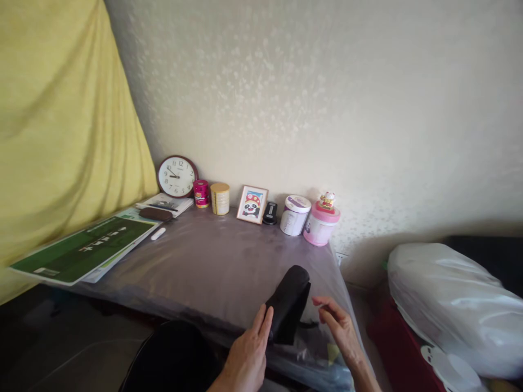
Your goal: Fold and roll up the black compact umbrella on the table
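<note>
A black folded bundle, which looks like a compact umbrella, lies slantwise near the table's front right corner. Its far end is rounded, and a loose flap hangs along its right side. My left hand rests against its near left side with straight fingers laid flat; the thumb is hidden. To the right, apart from the bundle, hovers my right hand, fingers loosely bent and thumb apart, with nothing seen in it. A thin dark strap shows between the bundle and that hand.
Along the wall stand a clock, a pink can, a yellow-lidded can, a picture frame, a white tub and a pink tub. Green sheets overhang the left edge. A plastic-wrapped bundle sits right.
</note>
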Demonstrator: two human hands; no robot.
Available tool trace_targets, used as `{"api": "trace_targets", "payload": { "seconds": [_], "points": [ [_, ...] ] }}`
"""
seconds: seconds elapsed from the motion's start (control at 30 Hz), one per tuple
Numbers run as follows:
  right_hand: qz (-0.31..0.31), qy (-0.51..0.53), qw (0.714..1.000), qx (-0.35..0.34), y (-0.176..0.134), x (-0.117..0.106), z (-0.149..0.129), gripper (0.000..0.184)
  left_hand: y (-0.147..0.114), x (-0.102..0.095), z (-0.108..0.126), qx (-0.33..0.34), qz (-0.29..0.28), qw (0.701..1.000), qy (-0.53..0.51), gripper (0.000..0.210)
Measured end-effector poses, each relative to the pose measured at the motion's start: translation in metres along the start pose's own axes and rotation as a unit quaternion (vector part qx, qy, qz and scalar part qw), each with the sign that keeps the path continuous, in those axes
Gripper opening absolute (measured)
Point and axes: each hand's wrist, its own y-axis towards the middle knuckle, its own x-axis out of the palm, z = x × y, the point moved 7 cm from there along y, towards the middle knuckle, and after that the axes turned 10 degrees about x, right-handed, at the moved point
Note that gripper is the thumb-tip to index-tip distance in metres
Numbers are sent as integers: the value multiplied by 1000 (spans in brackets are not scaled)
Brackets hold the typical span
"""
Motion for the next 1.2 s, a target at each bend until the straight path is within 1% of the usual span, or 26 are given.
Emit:
{"api": "trace_targets", "payload": {
  "seconds": [0.07,0.1,0.17,0.2,0.23,0.27,0.3,0.37,0.4,0.43,0.53,0.6,0.67,0.73,0.77,0.8,0.83,0.87,0.93,1.0,1.03,1.07,1.1,1.13,1.17,1.2],
  "points": [
    [48,22,998,16,3,-15,15,28,1,-7,-5,8,45,997,-65,84],
    [66,36,997,23,4,-20,21,30,2,-10,-10,0,58,992,-113,80],
    [88,64,993,41,8,-22,34,34,1,-10,-23,-53,47,971,-230,74],
    [93,74,992,53,9,-22,40,36,0,-9,-29,-83,35,958,-271,71],
    [95,80,990,65,10,-20,45,36,-1,-10,-35,-101,35,953,-283,68],
    [95,84,989,75,11,-18,50,37,-3,-15,-39,-103,52,958,-262,66],
    [95,86,988,82,11,-17,53,37,-4,-23,-42,-87,84,970,-210,65],
    [90,85,989,83,11,-14,58,37,-7,-38,-40,-38,141,987,-71,63],
    [88,83,990,79,11,-14,60,36,-8,-39,-38,-26,142,989,-17,64],
    [85,79,990,76,11,-14,61,36,-7,-38,-37,-23,130,991,26,66],
    [77,62,993,59,11,-13,63,36,-2,-28,-37,-44,54,992,103,81],
    [76,52,995,47,12,-13,63,36,3,-24,-39,-59,21,990,124,93],
    [78,48,995,38,12,-12,63,36,8,-27,-41,-55,15,992,113,97],
    [78,55,995,34,12,-11,63,36,11,-37,-39,-29,36,997,61,95],
    [77,61,995,30,12,-11,63,36,11,-44,-38,-13,50,999,17,93],
    [74,68,995,26,12,-11,63,36,12,-51,-37,-5,63,997,-42,89],
    [72,75,994,23,12,-10,62,36,11,-56,-38,-11,71,991,-112,87],
    [71,81,994,19,11,-11,61,37,10,-60,-38,-26,69,979,-191,84],
    [72,89,993,11,9,-12,57,38,8,-61,-38,-64,57,933,-351,78],
    [58,98,993,7,7,-11,52,38,7,-59,-33,-74,54,883,-460,61],
    [43,104,994,7,6,-10,49,38,7,-58,-28,-68,53,871,-484,51],
    [29,108,994,7,4,-8,46,37,6,-56,-25,-65,54,874,-479,44],
    [22,109,994,7,3,-7,43,37,6,-56,-21,-59,57,889,-450,40],
    [24,107,994,6,2,-8,41,37,6,-57,-17,-51,61,919,-386,40],
    [34,103,994,3,0,-9,38,38,7,-62,-12,-24,90,948,-305,44],
    [43,98,994,-1,-1,-10,36,38,7,-69,-5,9,121,967,-224,49]
  ]
}}
